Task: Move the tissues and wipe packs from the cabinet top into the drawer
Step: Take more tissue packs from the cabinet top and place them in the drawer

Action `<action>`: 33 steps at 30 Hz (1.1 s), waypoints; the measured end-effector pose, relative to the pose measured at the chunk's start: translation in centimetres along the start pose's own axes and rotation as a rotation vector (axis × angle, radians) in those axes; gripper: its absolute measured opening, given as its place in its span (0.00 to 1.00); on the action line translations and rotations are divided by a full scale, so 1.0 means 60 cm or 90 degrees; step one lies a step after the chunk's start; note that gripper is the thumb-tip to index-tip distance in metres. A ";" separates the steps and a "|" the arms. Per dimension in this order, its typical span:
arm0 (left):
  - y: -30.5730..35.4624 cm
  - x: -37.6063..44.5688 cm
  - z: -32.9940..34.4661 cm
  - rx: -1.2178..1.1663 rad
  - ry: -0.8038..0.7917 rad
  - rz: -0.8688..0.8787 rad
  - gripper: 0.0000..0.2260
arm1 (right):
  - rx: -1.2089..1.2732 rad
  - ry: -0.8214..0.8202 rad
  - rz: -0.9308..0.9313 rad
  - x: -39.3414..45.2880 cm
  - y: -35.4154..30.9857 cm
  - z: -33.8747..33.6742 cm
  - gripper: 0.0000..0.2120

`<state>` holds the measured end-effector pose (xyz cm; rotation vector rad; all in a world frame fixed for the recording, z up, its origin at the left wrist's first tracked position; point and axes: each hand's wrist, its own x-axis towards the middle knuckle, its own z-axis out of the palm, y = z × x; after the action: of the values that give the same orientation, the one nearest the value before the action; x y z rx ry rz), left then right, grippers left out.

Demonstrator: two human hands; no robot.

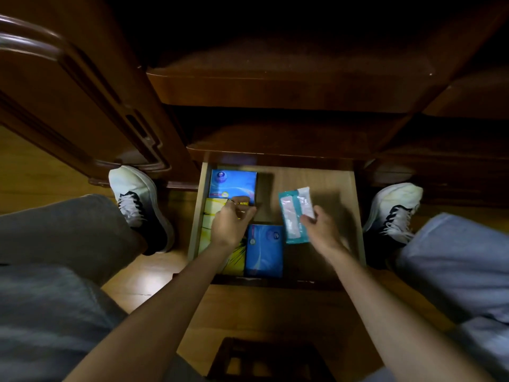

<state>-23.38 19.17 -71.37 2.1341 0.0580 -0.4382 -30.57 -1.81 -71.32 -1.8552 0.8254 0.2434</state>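
Note:
The open wooden drawer (316, 183) lies below me, between my feet. Inside it, a blue tissue box (232, 183) sits at the back left. In front of that box lies a yellow tissue box (217, 216), and a second blue box (264, 250) sits at the front middle. My left hand (231, 221) reaches into the drawer and its curled fingers grip the far end of the yellow box. A teal wipe pack (293, 213) hangs over the right half of the drawer, pinched at its right edge by my right hand (321, 228).
The dark wooden cabinet top (275, 86) juts out above the drawer, with a carved cabinet door (82, 106) open at the left. My two white shoes (137, 199) (394, 208) stand on the wooden floor on either side. A dark wooden stool (264, 359) is below me.

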 end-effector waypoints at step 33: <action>0.553 -0.075 -0.270 0.331 0.310 0.751 0.10 | -0.002 0.379 -0.646 -0.201 -0.468 -0.344 0.09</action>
<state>-16.10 13.96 -35.25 2.2814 -1.0751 0.8308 -25.74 -8.57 -35.38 -2.1366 0.1594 -0.9727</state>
